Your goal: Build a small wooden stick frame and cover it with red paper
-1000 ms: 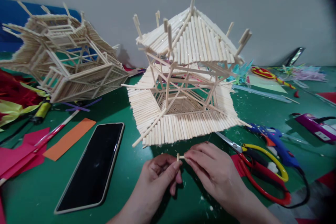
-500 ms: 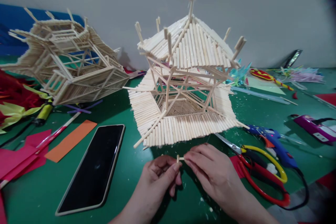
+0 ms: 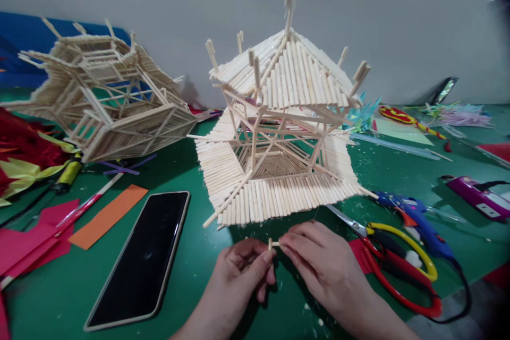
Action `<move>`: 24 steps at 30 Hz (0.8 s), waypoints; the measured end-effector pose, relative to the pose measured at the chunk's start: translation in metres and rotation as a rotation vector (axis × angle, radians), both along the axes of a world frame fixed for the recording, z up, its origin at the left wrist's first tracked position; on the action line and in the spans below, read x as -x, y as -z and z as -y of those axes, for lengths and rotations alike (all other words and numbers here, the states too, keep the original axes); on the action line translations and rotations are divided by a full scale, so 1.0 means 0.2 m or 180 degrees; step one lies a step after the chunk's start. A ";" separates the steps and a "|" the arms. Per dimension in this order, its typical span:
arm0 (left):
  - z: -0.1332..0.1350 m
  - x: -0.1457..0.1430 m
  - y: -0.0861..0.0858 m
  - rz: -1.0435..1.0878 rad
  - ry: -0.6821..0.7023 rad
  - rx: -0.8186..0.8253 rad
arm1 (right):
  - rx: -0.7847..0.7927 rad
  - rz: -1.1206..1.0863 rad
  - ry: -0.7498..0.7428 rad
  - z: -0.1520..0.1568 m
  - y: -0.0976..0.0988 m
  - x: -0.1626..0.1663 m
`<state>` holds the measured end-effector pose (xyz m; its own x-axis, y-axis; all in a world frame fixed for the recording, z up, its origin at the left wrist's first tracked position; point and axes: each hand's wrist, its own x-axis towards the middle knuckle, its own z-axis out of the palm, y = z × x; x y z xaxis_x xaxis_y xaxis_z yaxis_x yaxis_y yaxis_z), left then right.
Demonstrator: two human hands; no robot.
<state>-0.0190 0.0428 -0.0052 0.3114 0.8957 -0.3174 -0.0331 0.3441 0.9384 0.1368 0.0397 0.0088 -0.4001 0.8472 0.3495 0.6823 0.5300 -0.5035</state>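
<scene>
My left hand (image 3: 246, 268) pinches a short upright wooden stick (image 3: 270, 243) between thumb and forefinger. In the fingertips of my right hand (image 3: 319, 260) is a second short wooden stick (image 3: 275, 244), lying level, its end touching the upright one in a T shape. Just beyond both hands stands a pavilion model (image 3: 274, 191) built of wooden sticks, with a peaked roof (image 3: 303, 74) and a wide lower skirt of sticks laid side by side. To the right of my right hand lie scissors (image 3: 398, 260) with red and yellow handles.
A blue glue gun (image 3: 422, 226) rests beyond the scissors. Left of my hands lies a black-screened phone (image 3: 139, 263), beside an orange paper strip (image 3: 109, 216) and red paper (image 3: 32, 247). Another stick model (image 3: 131, 122) sits tilted at the back left. A purple device (image 3: 478, 196) is far right.
The view has tipped up slightly, so things sit a little lower in it. Both hands keep the two sticks pressed together in nearly the same pose.
</scene>
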 end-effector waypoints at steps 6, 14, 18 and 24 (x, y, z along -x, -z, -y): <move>0.00 0.00 0.01 0.0026 0.0021 0.0054 | -0.0018 -0.0023 -0.0003 0.00 0.00 0.00; 0.01 0.01 0.01 -0.0028 0.0075 -0.0004 | 0.0026 -0.0016 0.0011 0.00 0.01 0.00; 0.01 0.00 0.00 -0.0004 0.0016 -0.0044 | 0.0032 -0.0024 0.0012 0.00 0.01 0.00; 0.01 0.01 -0.01 -0.0089 -0.0024 -0.0061 | -0.0046 -0.0032 0.0004 0.00 0.01 0.00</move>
<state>-0.0201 0.0412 -0.0040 0.2959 0.9040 -0.3087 -0.0094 0.3259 0.9454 0.1363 0.0390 0.0073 -0.3955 0.8425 0.3658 0.6778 0.5365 -0.5028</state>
